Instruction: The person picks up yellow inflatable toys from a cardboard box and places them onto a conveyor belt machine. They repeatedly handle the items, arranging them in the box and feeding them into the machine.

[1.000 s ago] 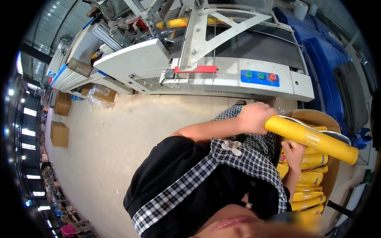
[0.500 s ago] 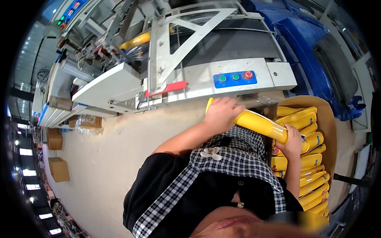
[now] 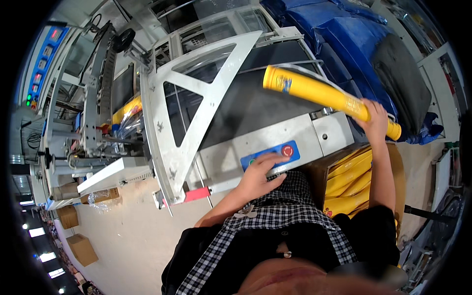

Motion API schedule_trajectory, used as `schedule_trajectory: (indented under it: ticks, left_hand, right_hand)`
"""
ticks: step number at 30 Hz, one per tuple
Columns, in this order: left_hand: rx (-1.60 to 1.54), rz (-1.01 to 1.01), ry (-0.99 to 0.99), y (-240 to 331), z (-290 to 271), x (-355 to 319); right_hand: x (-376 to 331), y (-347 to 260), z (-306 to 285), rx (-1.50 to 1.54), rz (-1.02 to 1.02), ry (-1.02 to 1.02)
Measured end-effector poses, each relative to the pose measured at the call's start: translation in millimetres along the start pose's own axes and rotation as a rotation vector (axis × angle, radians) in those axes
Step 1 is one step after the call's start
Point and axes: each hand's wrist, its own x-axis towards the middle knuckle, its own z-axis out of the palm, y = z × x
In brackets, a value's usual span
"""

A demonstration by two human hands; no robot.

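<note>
A long, glossy yellow tube-shaped item [image 3: 317, 93] with a blue printed patch slants over the machine's dark belt. My right hand [image 3: 376, 120] is closed around it near its right end, and the other end points up to the left. My left hand [image 3: 263, 177] holds nothing; its fingers are apart over the blue control panel [image 3: 294, 150], beside the red button. Whether they touch the panel I cannot tell. Part of the panel is hidden under that hand.
A cardboard box [image 3: 399, 189] of similar yellow items [image 3: 346, 184] stands at my right. The machine's triangular white frame [image 3: 214, 93] rises over the dark belt [image 3: 275, 96]. Another yellow item [image 3: 129, 109] in clear film lies inside at left. Blue-wrapped bundles [image 3: 339, 34] sit behind.
My left hand has let go of the yellow item and moved to the control panel. My right hand has lifted the item up and away over the belt. The view has shifted closer to the machine.
</note>
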Motion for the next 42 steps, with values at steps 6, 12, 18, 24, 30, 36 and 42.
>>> schedule_trajectory:
  ticks: [6, 12, 18, 24, 30, 36, 42]
  left_hand:
    - [-0.044, -0.319, -0.248, 21.4, -0.1, 10.8]
    - [-0.173, -0.283, -0.229, 37.9, 1.9, 38.3]
    - [-0.24, -0.371, -0.263, 69.7, -5.3, 65.2]
    - [-0.243, -0.332, -0.361, 64.5, 3.9, 57.5]
    - [-0.373, -0.411, -0.564, 93.1, 26.7, 71.8]
    - [-0.246, -0.351, -0.804, 210.0, 141.7, 153.1]
    - [-0.018, -0.187, -1.02, 278.9, 294.4, 159.9]
  right_hand:
    - [128.9, 44.9, 36.2, -0.002, -0.03, -0.165]
    - [216.7, 40.6, 101.5, 0.151, -0.246, -0.249]
    - [260.4, -20.4, 141.7, 0.225, -0.264, -0.399]
    - [233.6, -19.2, 114.1, 0.291, -0.268, -0.175]
    - [62.6, 3.8, -36.9, 0.34, 0.059, -0.337]
    - [-184.8, 150.3, -304.6, -0.348, 1.098, -0.366]
    - [-423.9, 233.2, -501.9, -0.992, 1.91, -0.134]
